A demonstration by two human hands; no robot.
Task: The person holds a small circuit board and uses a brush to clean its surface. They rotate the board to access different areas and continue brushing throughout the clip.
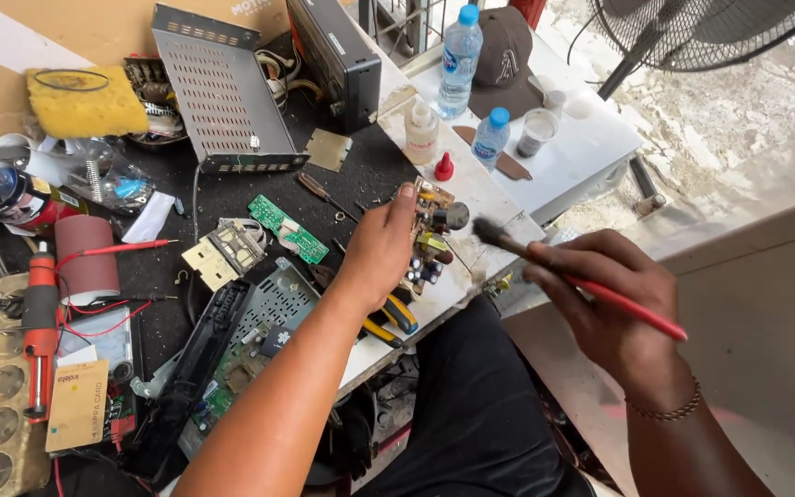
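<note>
**Bench entry: circuit board held for brushing**

While the left hand (381,247) grips a small circuit board (430,241) by its near edge, thumb up along the top corner, the right hand (600,299) is closed on a red-handled brush (574,278) in a pen-like pinch.

- Item 1, circuit board: held just above the white table edge (471,189), at about 1 o'clock from the left wrist. Component side faces the brush, toward 3 o'clock. Long axis runs roughly 12 to 6, tilted slightly toward 1; a dark round part sits near its upper end.
- Item 2, brush: long axis runs from 10 o'clock (dark bristles) to 4 o'clock (handle end). Bristles lie just beside the board, near that dark round part; whether they touch cannot be told.
- Handling note, as a judgement: the stroke would go best light, along the board's length, bristle tips only, with the board steadied by its edges and fingers off the components.
- Surroundings: yellow-handled pliers (390,317) at 6 o'clock of the board; green board (288,228) at 9 o'clock; perforated metal cover (223,92) at 11 o'clock; 2 water bottles, the nearer (490,136) at 1 o'clock.
</note>
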